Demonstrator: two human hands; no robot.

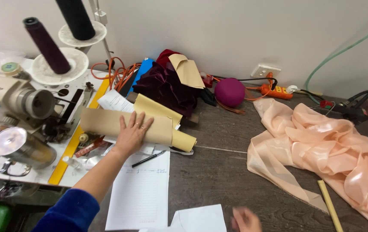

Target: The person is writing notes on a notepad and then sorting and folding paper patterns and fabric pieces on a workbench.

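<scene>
Fingers of the left hand are spread apart and pressed flat on a roll of tan pattern paper, which lies on the desk beside the sewing machine. A black pen rests on a lined sheet just below. At the bottom edge the right hand is blurred, so I cannot tell its fingers' state. Peach satin fabric lies heaped well apart.
</scene>
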